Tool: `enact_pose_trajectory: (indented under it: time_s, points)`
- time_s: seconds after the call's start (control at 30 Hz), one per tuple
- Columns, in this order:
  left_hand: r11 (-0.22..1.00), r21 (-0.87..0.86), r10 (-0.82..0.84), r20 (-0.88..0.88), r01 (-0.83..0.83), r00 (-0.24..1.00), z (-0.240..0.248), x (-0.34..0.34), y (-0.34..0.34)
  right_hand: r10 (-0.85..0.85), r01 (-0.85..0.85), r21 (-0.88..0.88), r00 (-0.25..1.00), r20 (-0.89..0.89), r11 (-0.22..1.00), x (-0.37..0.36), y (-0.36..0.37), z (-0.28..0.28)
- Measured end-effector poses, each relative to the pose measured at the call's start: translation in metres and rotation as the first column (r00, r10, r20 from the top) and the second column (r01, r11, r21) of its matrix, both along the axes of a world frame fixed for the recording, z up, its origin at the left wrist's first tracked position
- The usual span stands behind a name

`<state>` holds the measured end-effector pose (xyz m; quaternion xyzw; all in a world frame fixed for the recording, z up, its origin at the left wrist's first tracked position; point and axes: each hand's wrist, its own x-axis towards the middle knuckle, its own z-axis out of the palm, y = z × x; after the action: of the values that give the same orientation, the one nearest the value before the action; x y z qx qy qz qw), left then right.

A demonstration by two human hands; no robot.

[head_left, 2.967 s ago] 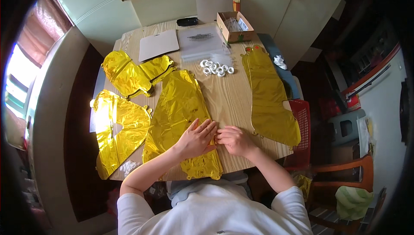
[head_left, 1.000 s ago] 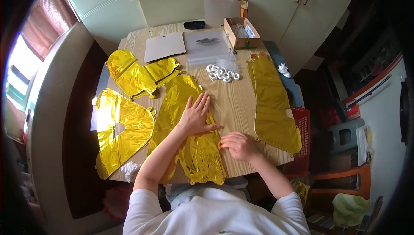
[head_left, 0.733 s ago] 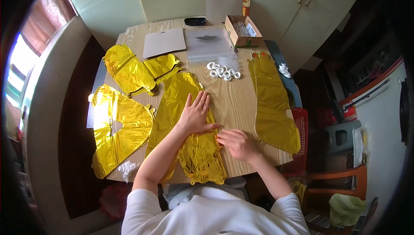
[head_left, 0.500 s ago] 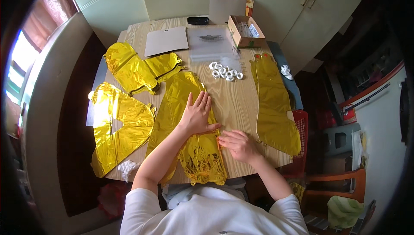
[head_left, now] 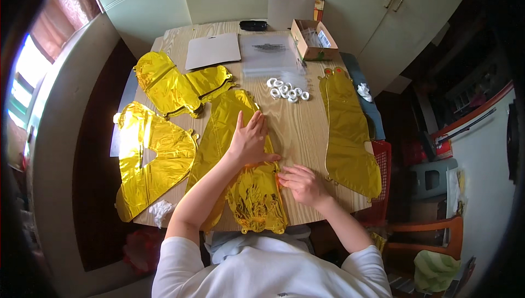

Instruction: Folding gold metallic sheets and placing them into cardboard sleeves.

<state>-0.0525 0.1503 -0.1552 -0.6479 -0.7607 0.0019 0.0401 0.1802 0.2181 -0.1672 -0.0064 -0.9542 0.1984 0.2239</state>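
Observation:
A gold foil balloon (head_left: 257, 191), deflated and flat, lies in front of me at the middle of the table, its near part crinkled. My left hand (head_left: 250, 142) rests on it palm down, fingers stretched toward its far end and thumb out to the right. At the balloon's right edge is my right hand (head_left: 304, 184), fingers extended and fingertips touching the edge. More flat gold foil balloons lie around: one at the far left (head_left: 169, 87), one at the near left (head_left: 153, 161), and one on the right (head_left: 350, 128).
Several white ribbon rolls (head_left: 288, 90) lie beyond my hands. Behind them are clear plastic bags (head_left: 268, 60), a grey card sheet (head_left: 213, 51), an open cardboard box (head_left: 315, 51) and a black object (head_left: 253, 25). Crumpled white tissue (head_left: 161, 212) sits at the near left edge.
The whole view has shifted very slightly. Both hands keep nearly the same place on the balloon, and the left fingers look a little more bent.

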Motion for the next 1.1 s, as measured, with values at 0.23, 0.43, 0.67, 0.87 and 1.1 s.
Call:
enact_pose_trajectory:
  time_s: [0.23,0.43,0.67,0.87,1.1]
  points:
    - [0.983,-0.185,-0.008,-0.033,0.001,0.999,0.025,-0.011,0.015,0.017,-0.017,0.011,1.0,-0.008,1.0,0.001,0.002,-0.001]
    - [0.962,-0.267,0.046,-0.053,-0.059,0.998,0.023,-0.018,0.026,0.038,-0.038,0.023,0.999,-0.017,0.999,0.003,0.004,-0.003]
    - [0.89,-0.434,0.141,-0.033,-0.142,0.989,0.026,-0.014,0.033,0.177,-0.174,-0.043,0.982,0.064,0.984,0.003,0.017,0.008]
    - [0.892,-0.427,0.14,-0.056,-0.151,0.989,0.019,-0.013,0.037,0.048,-0.046,0.082,0.998,-0.03,0.996,-0.042,0.061,-0.007]
    - [0.895,-0.414,0.149,-0.07,-0.165,0.986,0.008,-0.017,0.038,0.175,-0.209,0.155,0.962,0.21,0.966,-0.082,0.082,-0.002]
